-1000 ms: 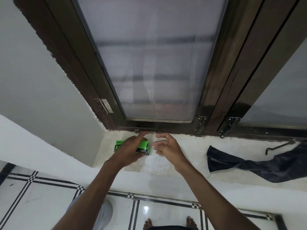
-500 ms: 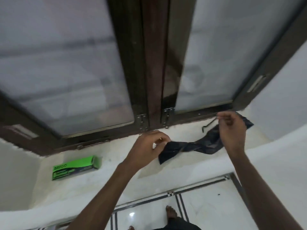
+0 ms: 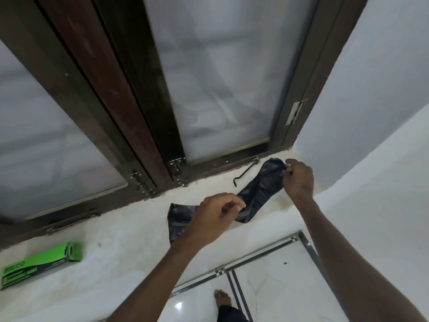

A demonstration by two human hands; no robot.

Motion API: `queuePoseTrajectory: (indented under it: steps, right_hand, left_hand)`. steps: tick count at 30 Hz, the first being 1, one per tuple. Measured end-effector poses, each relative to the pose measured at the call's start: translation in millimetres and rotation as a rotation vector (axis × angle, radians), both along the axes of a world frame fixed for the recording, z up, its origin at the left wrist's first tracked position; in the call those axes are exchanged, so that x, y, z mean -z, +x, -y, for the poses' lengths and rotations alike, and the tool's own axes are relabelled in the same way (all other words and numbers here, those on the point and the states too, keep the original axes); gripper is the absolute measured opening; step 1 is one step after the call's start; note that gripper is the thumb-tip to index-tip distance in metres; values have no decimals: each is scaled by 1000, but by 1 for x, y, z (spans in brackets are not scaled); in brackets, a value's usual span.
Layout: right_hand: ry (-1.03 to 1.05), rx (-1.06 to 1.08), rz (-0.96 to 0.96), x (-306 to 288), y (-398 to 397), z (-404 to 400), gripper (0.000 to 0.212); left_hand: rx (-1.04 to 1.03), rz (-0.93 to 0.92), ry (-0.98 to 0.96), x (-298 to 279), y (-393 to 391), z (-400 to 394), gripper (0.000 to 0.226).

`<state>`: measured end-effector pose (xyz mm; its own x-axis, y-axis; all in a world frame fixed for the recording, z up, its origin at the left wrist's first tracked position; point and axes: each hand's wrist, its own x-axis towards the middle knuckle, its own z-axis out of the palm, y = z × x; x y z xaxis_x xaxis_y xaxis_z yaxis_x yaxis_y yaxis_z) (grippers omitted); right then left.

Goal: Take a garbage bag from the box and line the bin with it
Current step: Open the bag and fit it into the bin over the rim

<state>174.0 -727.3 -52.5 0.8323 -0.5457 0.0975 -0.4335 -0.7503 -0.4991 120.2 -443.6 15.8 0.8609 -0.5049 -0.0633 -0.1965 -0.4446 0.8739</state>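
Both hands work one folded black plastic garbage bag [image 3: 257,196] lying on the white stone window sill [image 3: 130,247]. The left hand [image 3: 213,217] pinches its near part, and the right hand [image 3: 298,178] pinches the far end by the wall. A green cardboard bag box [image 3: 40,264] lies well apart, to the left. No bin is in view. Judged step: unfolding; next, find the mouth and shake it open.

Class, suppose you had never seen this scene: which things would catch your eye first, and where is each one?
First, the dark garbage bag stretched along the white window ledge, with the left hand and the right hand pinching its two ends. Next, the bright green box lying at the ledge's far left. Behind both, the dark wooden window frame fills the top.
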Motion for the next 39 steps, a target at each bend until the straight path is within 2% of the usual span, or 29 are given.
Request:
queuePoseTrajectory:
  steps: [4, 7, 11, 15, 19, 26, 30, 34, 39]
  right_hand:
    - [545, -78, 232, -34, -47, -31, 22]
    - [816, -208, 331, -69, -102, -74, 22]
    - [951, -369, 292, -96, -166, -132, 19]
    - [981, -455, 259, -93, -220, -181, 26]
    - [1124, -449, 253, -88, -278, -227, 23]
    - [1014, -463, 185, -86, -359, -295, 13]
    - [996, -505, 185, -92, -400, -327, 7]
    - [920, -608, 85, -90, -443, -359, 21]
    - [691, -650, 79, -70, -481, -382, 29]
  left_hand:
    - [-64, -58, -26, -9, -10, 2, 17]
    - [-104, -133, -98, -20, -27, 3, 20]
    - [-198, -219, -239, -34, -66, -10, 26]
    - [-257, -316, -407, -33, -115, -50, 13]
    - [-269, -325, -424, -24, -175, -108, 2]
    - [-391, -354, -433, -24, -272, -185, 43]
    - [-461, -315, -444, -26, -322, -218, 46]
    - [-508, -270, -459, -26, -377, -247, 48]
    - [-560, -218, -307, -14, -450, -295, 48]
